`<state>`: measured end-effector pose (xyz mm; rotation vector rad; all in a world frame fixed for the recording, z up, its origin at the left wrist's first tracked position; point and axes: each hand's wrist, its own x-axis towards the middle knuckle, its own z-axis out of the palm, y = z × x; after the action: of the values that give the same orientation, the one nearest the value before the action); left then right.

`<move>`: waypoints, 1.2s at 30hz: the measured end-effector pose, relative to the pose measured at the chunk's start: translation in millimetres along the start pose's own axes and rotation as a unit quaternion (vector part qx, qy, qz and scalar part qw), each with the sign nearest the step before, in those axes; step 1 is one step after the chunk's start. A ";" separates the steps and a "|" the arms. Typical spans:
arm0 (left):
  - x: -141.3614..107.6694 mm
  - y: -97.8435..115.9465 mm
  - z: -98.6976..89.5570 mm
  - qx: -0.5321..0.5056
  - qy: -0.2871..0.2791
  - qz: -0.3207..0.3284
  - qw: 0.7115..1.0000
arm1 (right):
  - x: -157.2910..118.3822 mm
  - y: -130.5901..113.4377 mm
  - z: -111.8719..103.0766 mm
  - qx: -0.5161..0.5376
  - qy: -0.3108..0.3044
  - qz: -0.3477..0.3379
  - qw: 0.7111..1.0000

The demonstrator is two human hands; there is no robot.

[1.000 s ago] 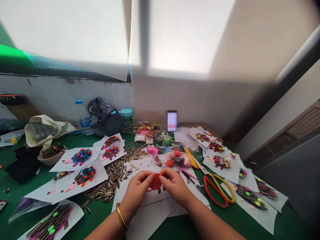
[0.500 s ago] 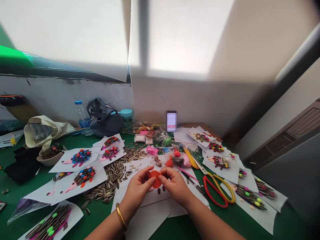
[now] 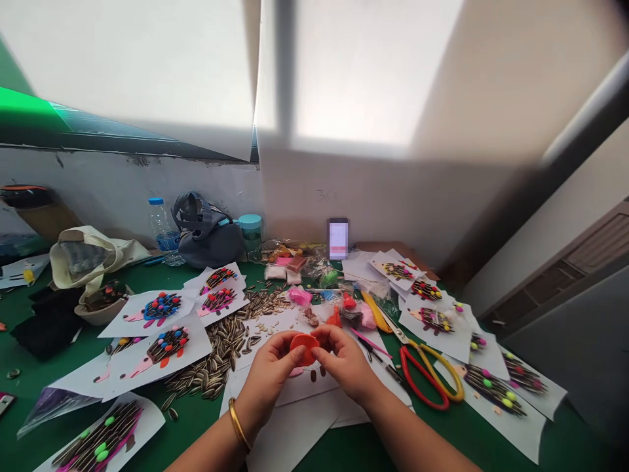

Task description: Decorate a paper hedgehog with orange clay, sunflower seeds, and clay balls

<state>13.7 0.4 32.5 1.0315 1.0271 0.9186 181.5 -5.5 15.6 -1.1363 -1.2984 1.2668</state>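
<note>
A flat, round piece of orange clay (image 3: 304, 349) is pinched between both hands, above white paper (image 3: 299, 393). My left hand (image 3: 275, 367) holds its left edge with thumb and fingers; a gold bangle circles that wrist. On the other side, my right hand (image 3: 345, 364) grips the right edge, its thumb on the near face. Under the hands, pink clay and small dark oval pieces (image 3: 313, 375) show on the paper, partly hidden. Striped sunflower seeds (image 3: 211, 364) lie in a heap left of the paper.
Scissors (image 3: 425, 373) with red and yellow handles lie right of my hands. Hedgehog pictures made with seeds (image 3: 167, 347) flank both sides. Bagged clay (image 3: 299, 296), a phone (image 3: 338, 238), a dark bag (image 3: 209, 242), a bottle (image 3: 164, 229) and a lidded jar (image 3: 251, 236) stand behind.
The orange piece has tilted slightly and its upper edge now looks curled between my fingers. Both hands stay in nearly the same place.
</note>
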 end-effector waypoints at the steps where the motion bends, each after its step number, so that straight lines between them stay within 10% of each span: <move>1: -0.3 0.1 0.2 0.002 -0.008 0.001 1.000 | -0.2 -0.5 -0.3 0.002 -0.004 -0.001 1.000; 36: -0.9 0.4 5.3 -0.031 -0.016 0.021 0.999 | -0.3 -2.1 -1.0 0.062 -0.023 0.027 0.997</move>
<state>18.5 -1.6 34.0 1.0167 0.9480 0.9579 182.6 -5.7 17.7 -1.0648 -1.2122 1.4009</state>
